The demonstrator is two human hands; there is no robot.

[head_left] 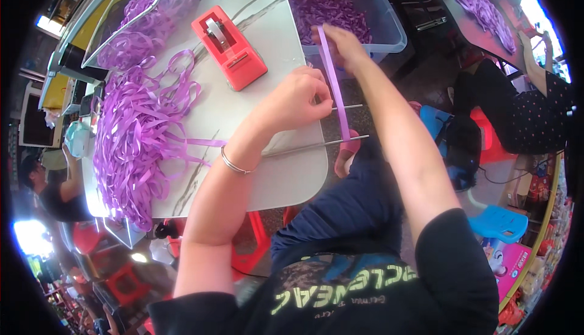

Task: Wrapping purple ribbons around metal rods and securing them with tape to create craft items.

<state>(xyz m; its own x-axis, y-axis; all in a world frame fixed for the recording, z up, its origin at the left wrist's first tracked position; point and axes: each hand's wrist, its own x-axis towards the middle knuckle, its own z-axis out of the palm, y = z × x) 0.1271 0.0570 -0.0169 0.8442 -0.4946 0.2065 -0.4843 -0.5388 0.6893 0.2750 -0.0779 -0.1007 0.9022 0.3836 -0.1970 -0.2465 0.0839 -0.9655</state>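
A strip of purple ribbon (pixel 333 82) stretches from my right hand (pixel 345 48) down to two thin metal rods (pixel 350 140) that jut past the table's right edge. My right hand is closed on the strip's far end, above the near rim of the clear bin. Beside the strip, over the table edge, my left hand (pixel 301 99) is closed with its fingers curled. Whatever it may hold is hidden. A large tangled heap of purple ribbon (pixel 131 146) lies on the left of the table, and one tail runs toward my left forearm.
A red tape dispenser (pixel 230 48) stands on the white marbled table (pixel 274 183). Right of the table is a clear plastic bin (pixel 398 40) with folded purple pieces inside. A person in dotted clothing sits at another table (pixel 480 31) on the right. Blue and red stools stand around.
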